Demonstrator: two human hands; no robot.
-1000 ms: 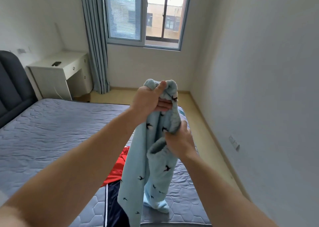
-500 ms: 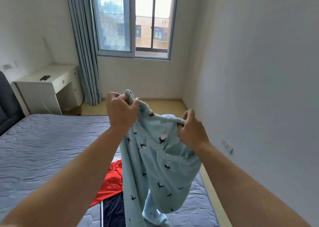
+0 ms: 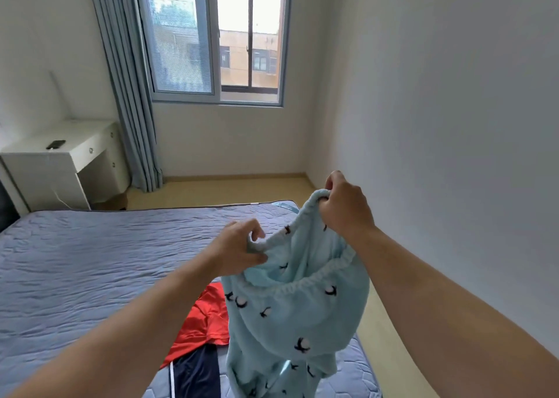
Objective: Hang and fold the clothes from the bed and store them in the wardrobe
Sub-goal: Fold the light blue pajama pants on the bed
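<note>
Right hand (image 3: 344,210) now above left (image 3: 239,248) on waistband (image 3: 302,285)

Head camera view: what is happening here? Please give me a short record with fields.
Held item: light blue fleece trousers with small dark print, hanging in front of the person
Left hand: grips the elastic waistband at its lower end
Right hand: grips the waistband, raised higher
Waistband state: pulled open between the two hands
On the bed: red garment and navy garment with a white stripe, lying on the grey-blue quilted mattress
Background: white desk, grey-blue curtain, window
</note>
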